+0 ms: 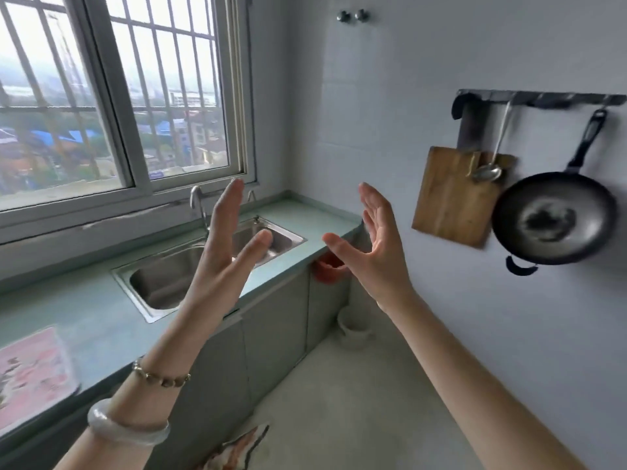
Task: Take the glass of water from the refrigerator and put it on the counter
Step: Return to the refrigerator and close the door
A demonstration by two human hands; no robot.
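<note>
While neither a refrigerator nor a glass of water is in view, the bare left hand (226, 245) and right hand (369, 247) hover spread and empty, palms facing, above the pale green counter (84, 320) with its steel sink (176, 273), apparently readying to start.

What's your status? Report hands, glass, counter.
Left hand and right hand open, empty, raised. Glass and refrigerator not in view. Counter ahead, sink set in it.
</note>
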